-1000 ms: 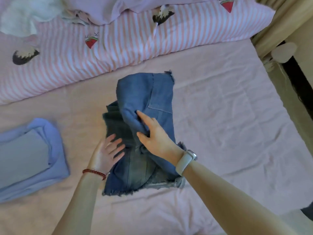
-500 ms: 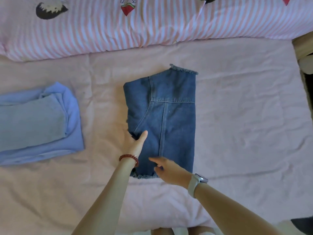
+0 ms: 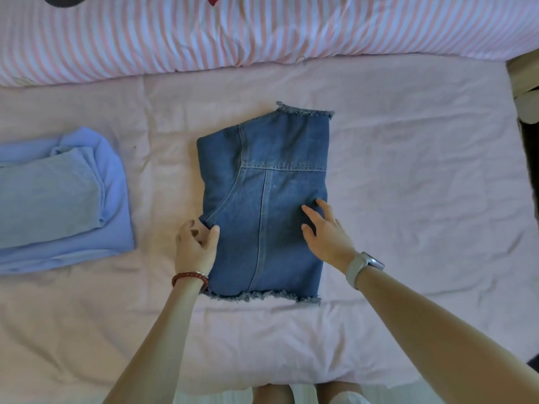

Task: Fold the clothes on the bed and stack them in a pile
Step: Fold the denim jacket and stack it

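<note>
Fingers (image 3: 313,215) of the right hand (image 3: 326,237) lie spread and nearly straight on the right half of the folded dark-blue denim shorts with frayed hems (image 3: 262,205), pressing the cloth flat rather than gripping it; the left hand (image 3: 194,247) sits at the shorts' left edge with its thumb on top of the denim and its other fingers curled beside the fold, though whether they actually pinch the layers cannot be told from this view. The shorts lie in the middle of the pale pink bed sheet (image 3: 423,185), well apart from the folded light-blue garments (image 3: 58,193) stacked at the left, which look like the pile they must join. The likely trouble is in the lift: stiff denim tends to spring open, so a one-sided hold could let the top layer flop back and undo the fold. Sliding the bundle across the wrinkled sheet could drag the lower frayed hem and skew the layers. Set down off-centre on the soft, uneven blue stack, it could tip or slide off. The pink-and-white striped quilt (image 3: 262,33) behind is out of the way.
</note>
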